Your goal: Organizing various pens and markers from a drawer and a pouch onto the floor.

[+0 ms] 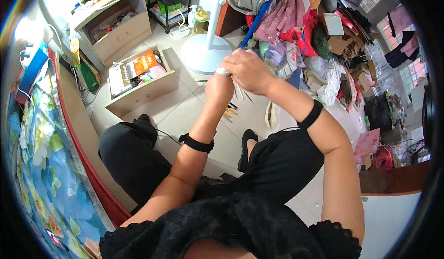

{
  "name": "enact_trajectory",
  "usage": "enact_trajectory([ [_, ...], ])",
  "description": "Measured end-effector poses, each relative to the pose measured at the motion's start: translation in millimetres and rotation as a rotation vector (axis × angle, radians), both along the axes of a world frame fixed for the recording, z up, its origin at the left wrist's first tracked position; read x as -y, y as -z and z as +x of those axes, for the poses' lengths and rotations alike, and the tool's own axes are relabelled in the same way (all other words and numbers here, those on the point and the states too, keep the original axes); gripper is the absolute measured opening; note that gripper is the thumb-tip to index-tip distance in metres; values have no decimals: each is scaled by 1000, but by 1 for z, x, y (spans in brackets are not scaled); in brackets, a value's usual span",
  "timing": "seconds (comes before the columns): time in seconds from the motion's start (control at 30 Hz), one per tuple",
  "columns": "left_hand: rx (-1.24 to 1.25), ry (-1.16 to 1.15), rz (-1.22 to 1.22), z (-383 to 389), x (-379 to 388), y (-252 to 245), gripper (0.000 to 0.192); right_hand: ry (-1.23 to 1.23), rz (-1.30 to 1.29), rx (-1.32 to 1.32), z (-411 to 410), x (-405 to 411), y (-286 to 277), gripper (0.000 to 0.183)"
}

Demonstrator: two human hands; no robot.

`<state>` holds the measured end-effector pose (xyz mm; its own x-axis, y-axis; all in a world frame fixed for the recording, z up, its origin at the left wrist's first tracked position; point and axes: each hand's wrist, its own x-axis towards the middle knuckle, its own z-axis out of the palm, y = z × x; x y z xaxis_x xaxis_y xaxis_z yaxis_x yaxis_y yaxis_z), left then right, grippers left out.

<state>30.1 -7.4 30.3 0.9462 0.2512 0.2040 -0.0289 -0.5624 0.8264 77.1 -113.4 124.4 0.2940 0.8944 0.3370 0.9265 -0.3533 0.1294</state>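
Observation:
My left hand is curled into a fist in front of me, above the tiled floor. Against its top edge my right hand bends its fingers over a small white item, perhaps tissue or cloth. The item is pinched where the two hands meet, and most of it is hidden. Below the hands, several pencils lie on the floor between my feet. Thin white sticks show just under my right hand, partly covered by it.
A pulled-out wooden drawer filled with books and small items sits on the floor ahead left. Beyond the hands stands a white round pedestal base. Clothes and bags are heaped at right. A bed with a floral cover runs along the left.

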Motion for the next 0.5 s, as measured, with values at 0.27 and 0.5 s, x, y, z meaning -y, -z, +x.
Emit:
enact_trajectory([
  [0.27, 229, -109, -22, 4, 5, -14, 21, 354, 3, 74, 83, 91, -8, 19],
  [0.5, -119, 407, -1285, 5, -4, -8, 6, -112, 74, -14, 7, 12, -5, 37],
])
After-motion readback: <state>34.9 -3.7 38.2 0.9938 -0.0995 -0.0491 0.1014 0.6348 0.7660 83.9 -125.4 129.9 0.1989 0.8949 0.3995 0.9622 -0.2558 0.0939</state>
